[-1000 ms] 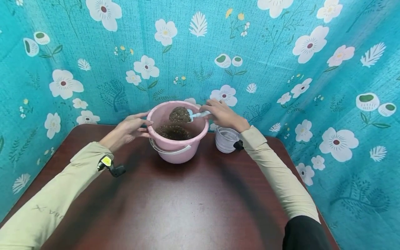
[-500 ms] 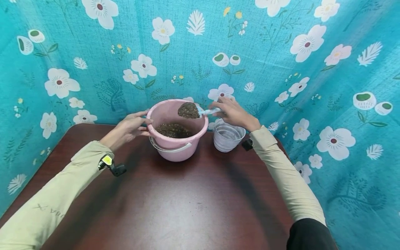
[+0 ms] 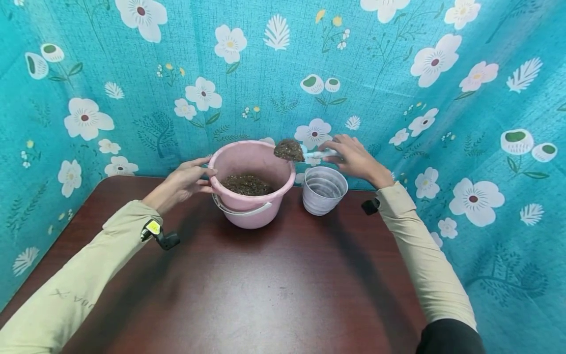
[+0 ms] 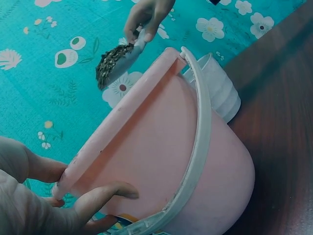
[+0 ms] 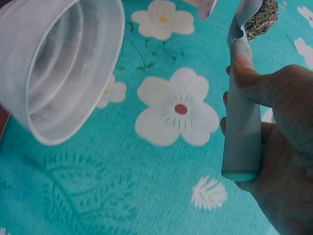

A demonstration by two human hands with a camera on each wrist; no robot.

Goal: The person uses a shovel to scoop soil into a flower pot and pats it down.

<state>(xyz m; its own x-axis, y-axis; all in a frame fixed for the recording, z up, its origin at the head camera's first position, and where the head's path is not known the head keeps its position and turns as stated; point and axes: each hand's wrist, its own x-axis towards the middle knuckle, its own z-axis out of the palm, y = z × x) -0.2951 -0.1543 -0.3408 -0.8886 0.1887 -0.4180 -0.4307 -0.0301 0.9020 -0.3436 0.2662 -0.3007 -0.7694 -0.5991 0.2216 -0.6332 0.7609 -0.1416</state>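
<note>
My left hand (image 3: 187,179) grips the rim of a pink bucket (image 3: 252,216) at its left side, with fingers on both faces of the wall in the left wrist view. Dark crumbly soil (image 3: 247,185) lies in the bottom of the bucket. The right hand (image 3: 353,157) holds a small pale-blue hand trowel (image 3: 325,154) by its handle, thumb along the top in the right wrist view. A heap of soil (image 3: 289,150) fills the trowel's blade, which is above the bucket's right rim. Below the right hand stands a whitish-grey ribbed pot (image 3: 316,200), its visible inside bare.
The bucket's white handle (image 4: 203,122) hangs down its front side. Bucket and pot stand side by side at the back of a dark brown table (image 3: 247,290). A turquoise flowered curtain (image 3: 265,98) hangs close behind and along both sides.
My right hand has moved right with the loaded trowel, from over the bucket's inside to its right rim, uncovering the pot's mouth. The left hand has stayed on the bucket.
</note>
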